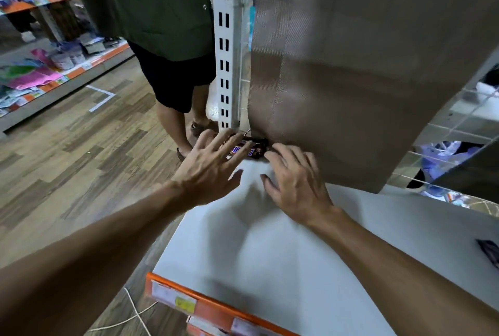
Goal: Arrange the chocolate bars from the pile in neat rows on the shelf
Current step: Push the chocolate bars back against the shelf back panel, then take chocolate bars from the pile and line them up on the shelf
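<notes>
Brown wrappers with blue lettering mark the Snickers bars [244, 150], a small cluster packed into the far corner of the shelf [270, 268], at about twelve o'clock from our hands. We cannot tell how many there are, since our fingers cover most of them.

Our left hand [208, 171] lies over the cluster from seven o'clock, fingers spread and nearly straight, resting on the wrappers and gripping nothing. Our right hand [294, 181] comes in from five o'clock with its fingers loosely extended. Their tips touch the right end of the bars and close on nothing. We judge this to be squaring up the first row.

Just past the bars at twelve o'clock rises the slotted white upright [226, 52]. A brown panel [351, 79] hangs over the shelf from one to three o'clock, its lower edge right above the bars. A lone dark wrapper [490, 253] lies well apart at the view's three o'clock edge. The orange price strip [216, 306] runs along the shelf front at six o'clock. A bystander in a green shirt [151, 6] stands on the wood floor [67, 160] at eleven o'clock.

The risks we see:
- **Bars falling off:** the shelf's left edge is just beside them, so a push from the right hand could send them over at nine o'clock.
- **Bars jamming:** pressing them back may wedge them under the panel or against the upright and skew the row.
- **Wrappers sliding:** flat palms give little control over slick wrappers.
</notes>
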Demonstrator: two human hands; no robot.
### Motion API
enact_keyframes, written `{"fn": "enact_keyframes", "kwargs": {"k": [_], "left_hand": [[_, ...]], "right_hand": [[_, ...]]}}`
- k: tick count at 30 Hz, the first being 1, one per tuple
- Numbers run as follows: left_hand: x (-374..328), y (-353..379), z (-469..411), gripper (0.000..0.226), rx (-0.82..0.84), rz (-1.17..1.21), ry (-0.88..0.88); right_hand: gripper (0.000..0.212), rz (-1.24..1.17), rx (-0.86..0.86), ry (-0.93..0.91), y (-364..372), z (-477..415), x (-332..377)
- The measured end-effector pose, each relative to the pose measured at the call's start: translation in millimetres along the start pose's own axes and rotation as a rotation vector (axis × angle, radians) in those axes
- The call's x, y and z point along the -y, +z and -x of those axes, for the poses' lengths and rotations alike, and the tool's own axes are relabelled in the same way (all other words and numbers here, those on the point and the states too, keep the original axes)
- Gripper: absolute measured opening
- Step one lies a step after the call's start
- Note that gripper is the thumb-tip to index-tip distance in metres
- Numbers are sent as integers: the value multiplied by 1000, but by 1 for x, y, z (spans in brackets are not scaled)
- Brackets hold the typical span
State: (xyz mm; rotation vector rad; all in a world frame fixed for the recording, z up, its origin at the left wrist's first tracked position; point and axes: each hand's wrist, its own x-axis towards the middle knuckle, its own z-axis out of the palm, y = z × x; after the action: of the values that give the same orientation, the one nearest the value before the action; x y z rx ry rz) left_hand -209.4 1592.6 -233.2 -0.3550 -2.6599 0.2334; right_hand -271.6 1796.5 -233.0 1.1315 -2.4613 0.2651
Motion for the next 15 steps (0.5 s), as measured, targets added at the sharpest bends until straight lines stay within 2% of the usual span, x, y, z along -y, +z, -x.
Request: {"fn": "enact_keyframes", "kwargs": {"k": [7,15], "left_hand": [[-62,-48,-4,60,51,76,-3],[-146,-106,-28,66,134,178,12]], "right_hand": [[56,28,126,57,-62,52,-24],[58,54,178,213,-152,123,-63]]}}
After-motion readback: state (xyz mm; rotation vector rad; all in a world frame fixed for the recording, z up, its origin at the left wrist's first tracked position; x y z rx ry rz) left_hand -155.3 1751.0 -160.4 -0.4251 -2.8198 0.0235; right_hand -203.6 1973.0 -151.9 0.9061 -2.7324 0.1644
